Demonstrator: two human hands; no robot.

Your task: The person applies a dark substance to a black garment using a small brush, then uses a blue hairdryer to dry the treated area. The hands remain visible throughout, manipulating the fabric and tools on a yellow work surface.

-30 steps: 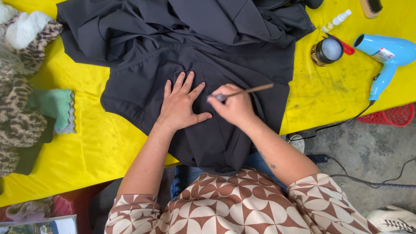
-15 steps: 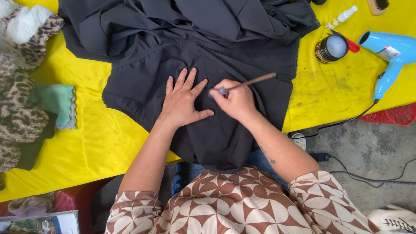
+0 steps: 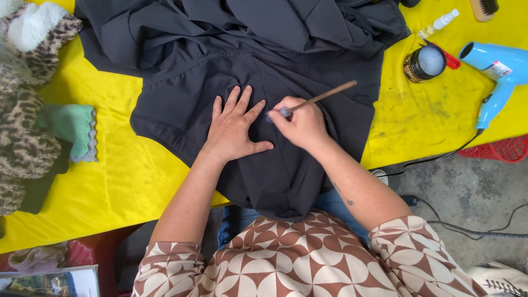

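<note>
Yellow desk (image 3: 137,181) carried a dark garment (image 3: 275,71). Left hand (image 3: 234,129) stayed flat, fingers spread; right hand (image 3: 300,124) held the brush (image 3: 322,97), now shifted slightly left.

Garment (image 3: 231,49) on table (image 3: 126,181); jar (image 3: 424,62), dryer (image 3: 495,66) to right.

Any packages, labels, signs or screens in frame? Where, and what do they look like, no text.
Label on hair dryer: small pale patch with red, on the blue body, table's right edge.
Small jar: round, dark, gold band, whitish top, right of the black garment.
Spray bottle: slim, clear, white cap, above the jar.
No signs or screens.
</note>
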